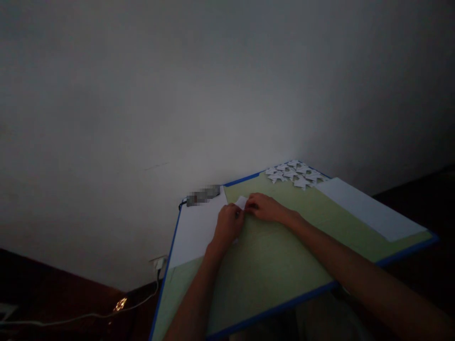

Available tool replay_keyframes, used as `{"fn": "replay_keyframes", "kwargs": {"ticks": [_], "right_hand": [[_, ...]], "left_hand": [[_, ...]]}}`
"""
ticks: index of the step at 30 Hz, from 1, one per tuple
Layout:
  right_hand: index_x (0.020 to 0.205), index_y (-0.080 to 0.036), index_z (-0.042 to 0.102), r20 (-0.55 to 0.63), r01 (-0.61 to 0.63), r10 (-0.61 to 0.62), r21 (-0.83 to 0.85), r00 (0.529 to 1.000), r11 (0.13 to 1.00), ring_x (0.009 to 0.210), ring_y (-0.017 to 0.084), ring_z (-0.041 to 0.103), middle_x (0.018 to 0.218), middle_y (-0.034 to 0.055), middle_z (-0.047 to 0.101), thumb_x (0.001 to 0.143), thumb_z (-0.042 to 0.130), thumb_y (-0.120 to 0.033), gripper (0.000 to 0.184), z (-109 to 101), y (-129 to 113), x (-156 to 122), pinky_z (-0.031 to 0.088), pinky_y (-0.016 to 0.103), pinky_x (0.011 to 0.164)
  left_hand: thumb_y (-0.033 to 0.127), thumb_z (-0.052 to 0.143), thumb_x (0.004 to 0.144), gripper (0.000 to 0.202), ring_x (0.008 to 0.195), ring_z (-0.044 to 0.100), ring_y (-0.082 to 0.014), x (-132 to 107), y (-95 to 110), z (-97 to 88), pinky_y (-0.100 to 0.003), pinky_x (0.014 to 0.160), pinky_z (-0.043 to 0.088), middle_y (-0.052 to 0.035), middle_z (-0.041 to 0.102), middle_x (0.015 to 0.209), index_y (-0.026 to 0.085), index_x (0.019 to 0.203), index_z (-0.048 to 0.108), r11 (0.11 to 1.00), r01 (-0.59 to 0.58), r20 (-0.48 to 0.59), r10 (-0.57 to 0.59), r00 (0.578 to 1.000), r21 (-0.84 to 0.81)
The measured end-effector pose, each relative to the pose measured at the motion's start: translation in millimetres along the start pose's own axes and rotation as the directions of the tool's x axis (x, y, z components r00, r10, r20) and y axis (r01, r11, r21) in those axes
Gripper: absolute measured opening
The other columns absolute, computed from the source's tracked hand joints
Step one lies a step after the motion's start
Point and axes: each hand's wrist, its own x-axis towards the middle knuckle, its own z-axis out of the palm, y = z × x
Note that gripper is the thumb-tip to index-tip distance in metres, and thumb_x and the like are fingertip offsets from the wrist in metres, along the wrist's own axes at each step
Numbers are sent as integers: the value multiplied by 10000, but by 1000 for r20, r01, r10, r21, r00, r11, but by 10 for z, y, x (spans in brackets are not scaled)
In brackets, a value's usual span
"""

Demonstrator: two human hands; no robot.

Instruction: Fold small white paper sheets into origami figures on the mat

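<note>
Between my two hands, over the middle of the pale green table (270,265), is a small white piece of paper (241,202). My left hand (228,222) has its fingers closed on the paper's lower left side. From the right, my right hand (265,207) pinches its edge with thumb and fingertips. The fingers partly cover the paper, so its full shape is hidden. A bit of white shows below my left hand too.
Several folded white paper shapes (301,182) lie at the far right corner. White sheets lie at left (192,232) and right (369,208). A blurred dark object (203,195) sits on the left sheet. A wall stands behind; a plug (159,263) with a cable is at left.
</note>
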Motion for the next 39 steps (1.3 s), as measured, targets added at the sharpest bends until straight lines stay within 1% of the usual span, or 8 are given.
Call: {"fn": "replay_keyframes", "kwargs": {"ticks": [5, 10, 16, 21, 28, 31, 35, 39], "right_hand": [[931, -151, 758, -16, 20, -20, -5, 1000, 1000, 876, 174, 602, 943, 90, 669, 930, 628, -248, 162, 51, 27, 38, 421, 261, 777], [992, -165, 764, -42, -18, 23, 108, 999, 994, 851, 178, 652, 953, 77, 745, 887, 669, -210, 148, 19, 25, 49, 435, 264, 764], [941, -168, 776, -87, -84, 104, 207, 991, 975, 793, 166, 685, 902, 56, 779, 835, 679, -149, 145, 58, 40, 67, 458, 250, 721], [933, -165, 779, -88, -99, 119, 205, 989, 974, 775, 168, 694, 878, 62, 784, 832, 675, -160, 145, 56, 27, 45, 478, 253, 714], [940, -180, 786, -52, -98, 115, 245, 992, 965, 771, 168, 711, 862, 48, 784, 783, 722, -166, 170, -10, 40, 11, 506, 249, 715], [926, -194, 800, -52, -71, 82, 190, 995, 979, 798, 172, 714, 885, 50, 783, 793, 713, -168, 161, -26, 34, 13, 502, 255, 745], [922, -195, 809, -55, -44, 51, 117, 997, 992, 778, 163, 704, 885, 54, 770, 790, 702, -152, 175, -36, 31, 14, 489, 239, 725], [922, -203, 806, -63, -54, 60, 83, 996, 995, 764, 159, 697, 880, 48, 765, 789, 716, -176, 163, -26, 49, 10, 482, 234, 711]], "left_hand": [[171, 653, 860, 115, 727, 617, -157, 29, -51, 32, -266, 706, 436, -59, 695, 791, 138, 772, 720, 996, 80, -41, -82, 996, -48], [189, 658, 855, 128, 716, 603, -148, 65, -107, 51, -257, 695, 434, -41, 669, 773, 144, 738, 684, 991, 85, -45, -90, 995, -102], [170, 624, 874, 136, 756, 594, -155, 140, -108, 66, -256, 717, 426, -46, 639, 801, 147, 741, 645, 999, 44, -1, -44, 999, 10], [190, 609, 886, 153, 791, 608, -174, 211, -92, 38, -270, 728, 411, -68, 659, 831, 145, 747, 655, 994, 86, 68, -91, 994, 71], [183, 657, 835, 143, 715, 602, -173, 252, -69, 13, -273, 672, 388, -47, 657, 725, 154, 697, 636, 987, 143, 86, -149, 985, 73], [177, 673, 835, 44, 734, 604, -158, 197, -98, 45, -254, 668, 399, -42, 678, 798, 149, 832, 638, 988, 155, 15, -155, 988, -7], [146, 699, 817, 50, 704, 603, -133, 132, -164, 66, -238, 681, 433, -15, 674, 776, 157, 833, 653, 973, 103, -20, -110, 994, -205], [86, 681, 805, 78, 695, 613, -131, 128, -197, 47, -250, 704, 458, -26, 691, 784, 152, 834, 713, 975, 52, -7, -54, 998, -215]]}}
